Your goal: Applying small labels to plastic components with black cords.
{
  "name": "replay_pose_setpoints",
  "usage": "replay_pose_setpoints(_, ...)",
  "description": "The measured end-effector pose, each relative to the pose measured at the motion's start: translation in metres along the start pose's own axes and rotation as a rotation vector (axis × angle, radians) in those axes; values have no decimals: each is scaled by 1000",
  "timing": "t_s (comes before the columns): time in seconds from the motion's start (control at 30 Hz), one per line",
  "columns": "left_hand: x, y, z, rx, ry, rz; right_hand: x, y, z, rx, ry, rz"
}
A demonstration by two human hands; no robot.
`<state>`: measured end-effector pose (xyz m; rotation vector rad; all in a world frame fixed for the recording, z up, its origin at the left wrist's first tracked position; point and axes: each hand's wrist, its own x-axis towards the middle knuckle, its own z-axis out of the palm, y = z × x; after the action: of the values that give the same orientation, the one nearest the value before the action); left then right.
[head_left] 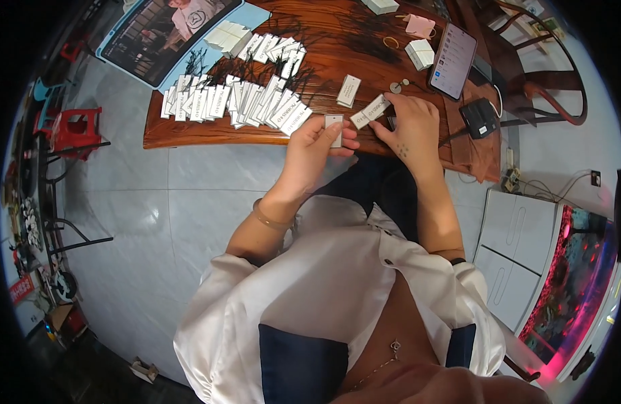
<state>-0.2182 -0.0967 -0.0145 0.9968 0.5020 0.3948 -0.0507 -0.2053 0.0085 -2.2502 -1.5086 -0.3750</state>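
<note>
Near the table's front edge, my left hand (312,151) pinches a small white hang tag (333,126) between thumb and fingers; I cannot tell whether it is one tag or several. To its right, my right hand (415,128) has thumb and fingertips closed on white printed tags (368,113) low over the tabletop. A short stack of tags (349,90) lies just beyond both hands. On the left spreads a fanned row of white tags (256,104) with black strings. Behind it are more loose tags (278,50) and a thick tag bundle (227,37).
A wooden table (324,50) bears a phone (452,62) propped at the right, a black box (478,118), a banded tag stack (419,54) and a rubber band (390,43). A large screen (166,40) stands at far left. A red stool (77,132) is on the floor.
</note>
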Motion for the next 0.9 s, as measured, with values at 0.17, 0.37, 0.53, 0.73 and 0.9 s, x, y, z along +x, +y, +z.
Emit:
replay_pose_setpoints(0.17,4,-2,-5,-160,23,9,9,0,6,-23,18,-45)
replay_pose_setpoints(0.37,4,-1,-4,-145,46,20,11,12,17,18,118,-108)
replay_pose_setpoints(0.53,5,-2,0,-312,-79,-93,17,13,6,32,452,-133)
replay_pose_setpoints(0.73,6,3,9,-435,-132,-88,-5,-15,-8,265,335,-565)
replay_pose_setpoints(0.9,8,-8,5,-140,25,93,-14,-24,-11,301,166,-442)
